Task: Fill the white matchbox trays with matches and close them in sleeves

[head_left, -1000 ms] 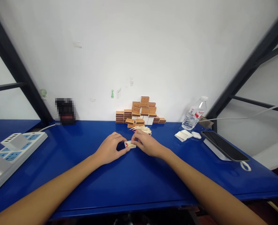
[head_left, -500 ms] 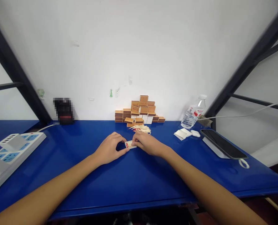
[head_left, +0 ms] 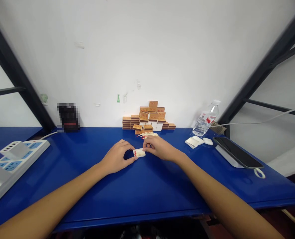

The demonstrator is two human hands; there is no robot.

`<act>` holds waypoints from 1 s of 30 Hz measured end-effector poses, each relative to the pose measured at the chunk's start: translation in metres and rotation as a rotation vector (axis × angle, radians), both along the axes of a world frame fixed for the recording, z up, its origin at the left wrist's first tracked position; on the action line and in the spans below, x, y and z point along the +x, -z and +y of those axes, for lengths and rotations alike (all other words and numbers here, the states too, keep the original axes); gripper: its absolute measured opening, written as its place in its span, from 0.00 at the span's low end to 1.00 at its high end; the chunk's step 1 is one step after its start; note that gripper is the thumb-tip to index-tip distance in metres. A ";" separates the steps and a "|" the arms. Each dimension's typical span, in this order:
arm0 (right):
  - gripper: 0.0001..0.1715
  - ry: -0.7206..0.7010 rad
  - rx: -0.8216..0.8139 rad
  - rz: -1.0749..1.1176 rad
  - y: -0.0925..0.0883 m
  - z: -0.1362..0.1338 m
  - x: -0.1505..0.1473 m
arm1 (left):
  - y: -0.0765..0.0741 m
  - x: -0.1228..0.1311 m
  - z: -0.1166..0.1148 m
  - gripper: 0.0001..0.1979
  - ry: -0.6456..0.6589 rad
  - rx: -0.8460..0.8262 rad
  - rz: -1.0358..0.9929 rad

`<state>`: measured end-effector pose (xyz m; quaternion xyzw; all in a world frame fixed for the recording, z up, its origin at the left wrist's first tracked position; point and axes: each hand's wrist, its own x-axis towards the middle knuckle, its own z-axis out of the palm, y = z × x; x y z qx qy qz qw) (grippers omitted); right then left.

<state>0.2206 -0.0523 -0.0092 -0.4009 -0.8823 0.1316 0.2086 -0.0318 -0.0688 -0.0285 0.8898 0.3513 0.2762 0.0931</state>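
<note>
A small white matchbox tray (head_left: 140, 153) with several red-tipped matches (head_left: 137, 152) in it lies on the blue table. My left hand (head_left: 117, 157) grips the tray's left end between thumb and fingers. At the tray's right end, my right hand (head_left: 159, 148) has its fingers drawn together. Whether a match is between them is hidden. Just behind my right hand lies a loose pile of matches (head_left: 151, 134), partly covered by it. Farther back, orange-brown matchboxes (head_left: 153, 116) are stacked against the wall, with some white trays (head_left: 157, 126) among them.
On the right are a tilted water bottle (head_left: 205, 120), a folded white paper packet (head_left: 194, 141), a small white case (head_left: 208, 141) and a phone (head_left: 237, 152) on a stand. A power strip (head_left: 20, 166) lies on the left; a blurred dark object (head_left: 68, 118) stands by the wall.
My right hand has drawn back slightly up and right from inside the tray, uncovering more of the matches. My left hand keeps its hold on the tray.
</note>
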 end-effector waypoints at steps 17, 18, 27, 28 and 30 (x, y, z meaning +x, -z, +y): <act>0.11 0.198 0.008 -0.103 0.005 0.028 0.045 | 0.001 0.000 0.000 0.13 0.006 -0.001 0.009; 0.09 0.205 -0.011 -0.105 0.005 0.028 0.043 | 0.002 0.000 0.000 0.13 0.006 0.001 0.012; 0.09 0.223 -0.082 -0.222 0.008 0.024 0.042 | 0.002 -0.001 -0.001 0.13 0.007 -0.003 0.022; 0.10 0.223 -0.077 -0.242 0.008 0.023 0.042 | 0.002 -0.001 -0.001 0.13 0.007 -0.002 0.020; 0.11 0.226 -0.074 -0.277 0.007 0.021 0.042 | 0.002 -0.001 0.000 0.13 0.007 0.003 0.017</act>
